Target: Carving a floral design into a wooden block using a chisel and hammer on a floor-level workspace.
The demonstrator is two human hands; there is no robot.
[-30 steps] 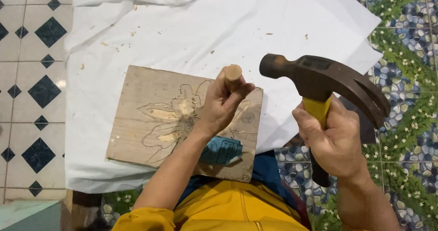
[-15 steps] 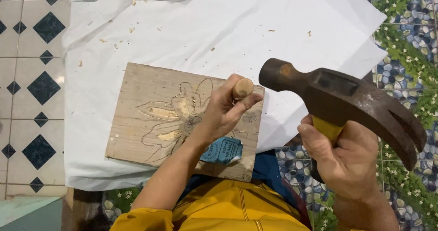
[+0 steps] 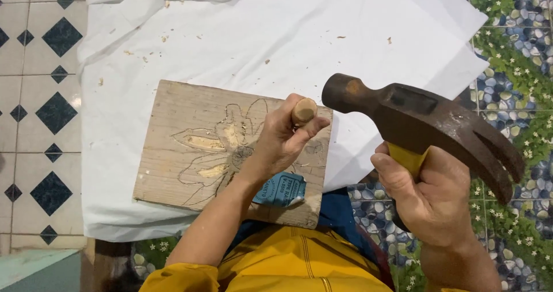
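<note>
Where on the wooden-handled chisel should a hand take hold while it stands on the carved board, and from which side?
Probably around the shaft just below the rounded wooden butt, coming from the near side, as the left hand does on the chisel. It stands upright on the board, so a side wrap leaves the top bare for the hammer held in the right hand.

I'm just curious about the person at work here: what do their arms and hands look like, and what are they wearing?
Both hands are bare: no gloves, rings or watch show on the left hand or the right hand. The forearms are uncovered too. A mustard-yellow sleeve ends near the left elbow, matching the yellow garment over the lap.
</note>
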